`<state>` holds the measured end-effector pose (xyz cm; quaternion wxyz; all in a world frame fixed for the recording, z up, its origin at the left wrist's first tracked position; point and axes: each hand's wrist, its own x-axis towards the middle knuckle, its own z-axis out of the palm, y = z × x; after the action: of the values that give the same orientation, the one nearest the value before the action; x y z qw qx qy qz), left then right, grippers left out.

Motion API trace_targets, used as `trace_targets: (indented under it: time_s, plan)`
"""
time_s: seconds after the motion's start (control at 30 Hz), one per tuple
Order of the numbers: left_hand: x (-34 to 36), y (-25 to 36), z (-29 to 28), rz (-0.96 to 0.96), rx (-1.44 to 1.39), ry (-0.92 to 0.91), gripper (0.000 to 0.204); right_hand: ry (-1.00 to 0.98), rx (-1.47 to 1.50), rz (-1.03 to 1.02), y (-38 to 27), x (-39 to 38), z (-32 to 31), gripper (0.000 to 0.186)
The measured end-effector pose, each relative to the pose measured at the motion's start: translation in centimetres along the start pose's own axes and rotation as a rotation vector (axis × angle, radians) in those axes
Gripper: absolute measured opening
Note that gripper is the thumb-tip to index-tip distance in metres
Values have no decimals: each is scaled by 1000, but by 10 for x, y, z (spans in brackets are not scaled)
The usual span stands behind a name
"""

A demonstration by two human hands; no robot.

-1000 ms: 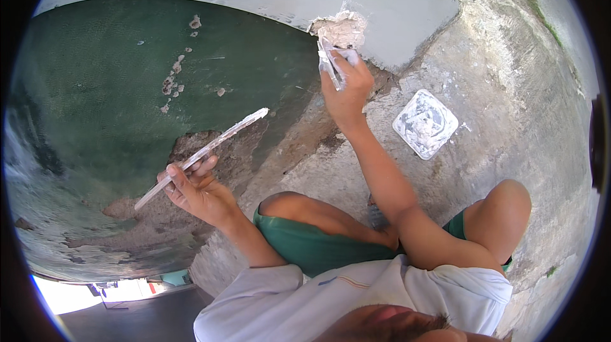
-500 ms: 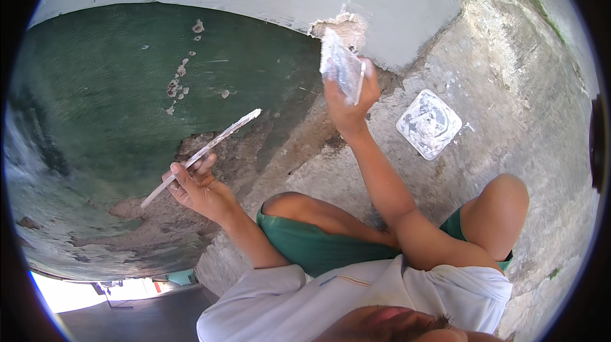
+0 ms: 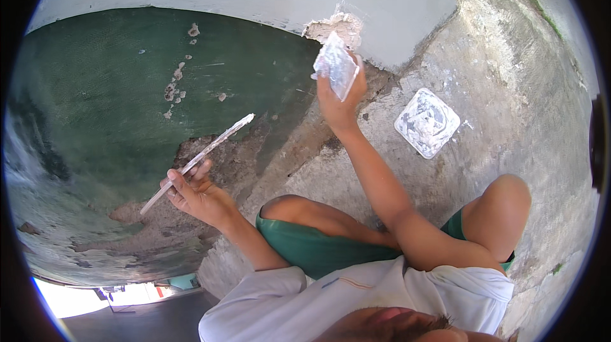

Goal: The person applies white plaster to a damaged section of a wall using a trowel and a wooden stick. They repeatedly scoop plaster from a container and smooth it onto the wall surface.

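Fingers of the left hand (image 3: 200,201): at the lower left of the frame, closed narrowly, with the thumb, on a long, thin, pale strip (image 3: 213,147) of a material I cannot tell.
Fingers of the right hand (image 3: 342,103): at the upper centre, bent around the lower part of a small, flat, four-sided whitish plate (image 3: 338,69).
Working the paste: in my judgement, the plate should lean at a low, steady angle and take even pressure, so that no ridges stay; the strip is better kept level, its loaded end away from the wall.
Strip's look: slanting up to the right, straight, white paste thick at its upper end.
Plate's look: smeared and shiny, a little blurred, just below a rough cream-coloured patch (image 3: 345,26) in the pale grey painted wall (image 3: 398,5); if they are touching, I cannot tell.
Paste holder: right of centre, a square white lid-like tray (image 3: 412,139) with rounded corners, streaked white and grey, lying on the rough concrete ground (image 3: 503,132).
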<state>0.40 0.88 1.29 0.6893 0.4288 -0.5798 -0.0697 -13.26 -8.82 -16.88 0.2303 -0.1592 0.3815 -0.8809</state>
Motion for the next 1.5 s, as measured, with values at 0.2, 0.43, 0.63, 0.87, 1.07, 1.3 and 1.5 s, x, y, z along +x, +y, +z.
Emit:
trace_targets:
  time_s: [0.2,0.43,0.63,0.87,1.07,1.3,1.5]
  plan:
    - [2,1,1,-21,27,2,16,-18,267,190,-23,-1,2,25]
    - [0,0,-1,-16,-1,22,14,257,-192,-55,29,46,-51,31]
    - [3,0,-5,-38,8,-41,19,5,-92,237,49,93,-93,25]
    - [4,-2,-10,-9,-22,28,14,-286,-194,173,69,141,-122,19]
    - [4,-3,-9,-39,-22,10,12,-379,-109,223,35,108,-81,18]
    - [5,0,-12,-20,-20,9,14,-234,-52,355,-5,80,-81,22]
    - [4,2,-12,-43,-10,-10,13,-161,-59,241,9,88,-79,19]
